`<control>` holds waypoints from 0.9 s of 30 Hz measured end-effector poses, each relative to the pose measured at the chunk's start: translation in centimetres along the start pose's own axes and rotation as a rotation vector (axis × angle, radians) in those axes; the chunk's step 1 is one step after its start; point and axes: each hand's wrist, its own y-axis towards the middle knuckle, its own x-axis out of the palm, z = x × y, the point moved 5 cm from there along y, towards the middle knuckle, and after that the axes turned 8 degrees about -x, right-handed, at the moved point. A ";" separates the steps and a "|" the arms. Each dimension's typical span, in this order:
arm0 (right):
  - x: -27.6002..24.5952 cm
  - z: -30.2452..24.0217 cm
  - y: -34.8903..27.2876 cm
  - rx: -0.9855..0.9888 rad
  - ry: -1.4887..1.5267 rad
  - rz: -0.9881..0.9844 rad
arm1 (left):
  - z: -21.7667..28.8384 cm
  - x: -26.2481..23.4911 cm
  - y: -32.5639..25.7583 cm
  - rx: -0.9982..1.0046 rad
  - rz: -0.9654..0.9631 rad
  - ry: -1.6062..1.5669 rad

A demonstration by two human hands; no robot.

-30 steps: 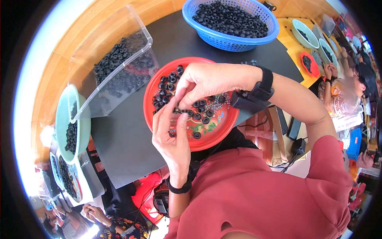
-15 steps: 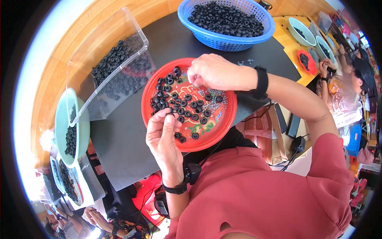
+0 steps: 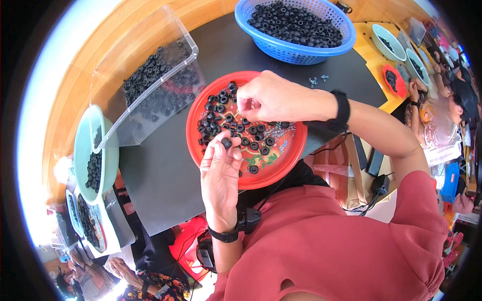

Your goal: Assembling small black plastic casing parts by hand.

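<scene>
Between the thumb and fingers of my left hand (image 3: 220, 173) is a small black ring-shaped piece (image 3: 226, 143), held over the near left part of a round red tray (image 3: 297, 156). My right hand (image 3: 278, 98) is pinched closed above the far side of the tray; whatever its fingertips may hold is hidden. Many loose black pieces (image 3: 254, 169) lie on the tray's patterned bottom, heaped most thickly at the left. Tiny silvery bits (image 3: 284, 134) are scattered along its right side, partly under my right forearm.
A blue basket (image 3: 296, 51) full of black pieces stands behind the tray. To the left are a clear plastic bin (image 3: 150, 85) and a pale green basin (image 3: 110, 165), both with black pieces. More silvery bits (image 3: 316, 81) lie on the dark tabletop (image 3: 150, 185). Other people sit at both sides.
My left hand has come right and turned, so the black piece shows more plainly. My right hand has shifted a little nearer, toward the left hand. The whole view has moved slightly.
</scene>
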 end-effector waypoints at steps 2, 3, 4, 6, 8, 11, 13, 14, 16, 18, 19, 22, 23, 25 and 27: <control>-0.9 -1.8 -0.1 0.070 0.219 0.009 | -0.1 -0.2 0.1 -0.023 -0.013 -0.057; -1.0 -2.4 -0.2 0.088 0.292 0.007 | -0.1 -0.5 0.1 -0.023 -0.009 -0.056; -1.0 -2.9 -0.2 0.087 0.297 0.005 | -0.2 -0.6 0.2 -0.026 -0.042 -0.095; -1.2 -3.9 -0.4 0.054 0.362 0.022 | -0.3 -0.4 0.3 -0.035 -0.079 -0.132; -0.9 -4.0 -0.7 0.061 0.389 0.023 | -0.3 -0.2 0.3 -0.020 -0.047 -0.133; -0.8 -4.4 -0.9 -0.009 0.368 0.065 | -0.2 -0.2 0.2 -0.031 -0.061 -0.150; -0.5 -4.8 -1.0 -0.044 0.357 0.081 | -0.2 -0.3 0.1 -0.032 -0.061 -0.152; -0.3 -4.9 -1.2 -0.044 0.357 0.083 | -0.2 -0.3 0.1 -0.034 -0.066 -0.156; 0.2 -5.4 -1.6 -0.116 0.268 0.117 | -0.1 0.0 0.1 -0.023 -0.044 -0.176; 0.6 -5.8 -1.7 -0.104 0.273 0.181 | -0.1 0.0 0.1 -0.010 -0.019 -0.197; 0.7 -5.7 -1.7 -0.056 0.318 0.196 | -0.1 0.1 0.1 -0.016 -0.038 -0.210; 0.7 -6.0 -1.5 -0.033 0.350 0.249 | 0.0 0.2 0.0 -0.013 -0.061 -0.224; 0.6 -6.1 -1.5 -0.053 0.335 0.288 | 0.0 0.1 0.1 -0.009 -0.065 -0.226; 0.7 -5.8 -1.6 -0.076 0.327 0.326 | 0.2 0.7 0.0 0.008 -0.029 -0.152; 0.7 -5.7 -1.7 -0.102 0.320 0.363 | 0.3 0.7 0.0 0.030 0.008 -0.077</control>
